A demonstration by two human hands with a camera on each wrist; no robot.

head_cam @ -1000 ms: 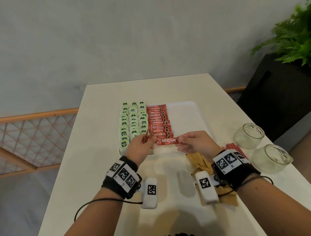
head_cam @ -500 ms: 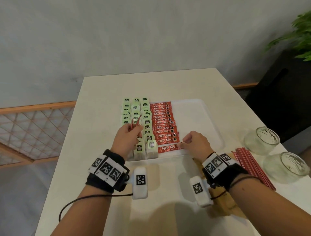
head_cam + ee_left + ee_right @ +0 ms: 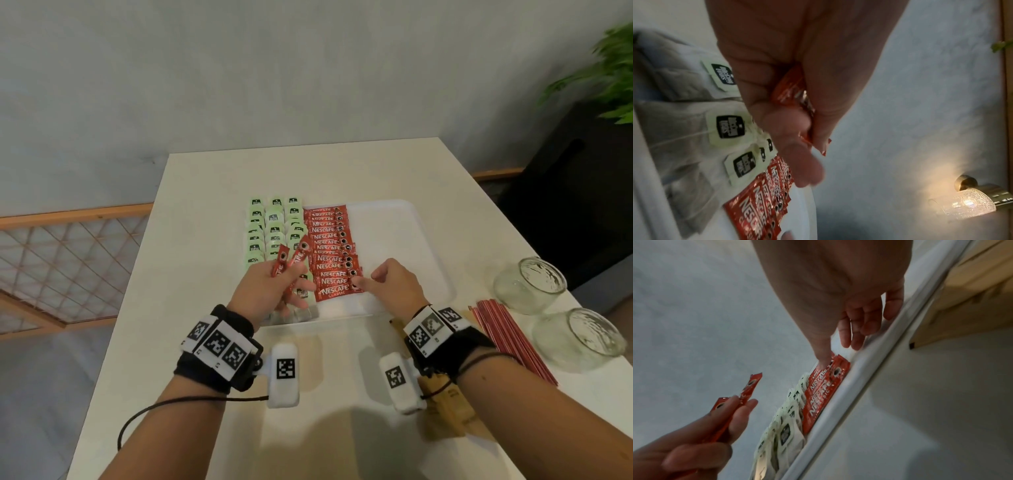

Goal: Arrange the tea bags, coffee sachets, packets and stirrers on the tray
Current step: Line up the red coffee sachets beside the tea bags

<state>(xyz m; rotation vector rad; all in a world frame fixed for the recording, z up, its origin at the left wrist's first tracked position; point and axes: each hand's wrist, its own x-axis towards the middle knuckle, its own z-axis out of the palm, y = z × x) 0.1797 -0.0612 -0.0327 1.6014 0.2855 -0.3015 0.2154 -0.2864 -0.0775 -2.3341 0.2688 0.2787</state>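
A white tray [image 3: 411,240] holds three columns of green tea bags [image 3: 274,222] and, to their right, a column of red coffee sachets [image 3: 330,240]. My left hand [image 3: 287,284] hovers over the near tea bags and grips two red sachets [image 3: 291,260] that stick up from its fingers [image 3: 744,410]. My right hand [image 3: 366,281] is at the right end of the nearest sachet [image 3: 337,293]. One fingertip [image 3: 823,356] presses on that end, the other fingers hang relaxed. In the left wrist view the held sachets [image 3: 793,91] sit between thumb and fingers.
Red stirrers [image 3: 507,335] lie in a bundle on the table right of the tray, beside two glass jars [image 3: 529,284] [image 3: 579,339]. Brown packets [image 3: 445,411] lie under my right wrist. The right half of the tray is bare. A plant stands at the far right.
My right hand has laid its sachet at the near end of the red column and now presses its right end. My left hand drew back left, still holding two sachets.
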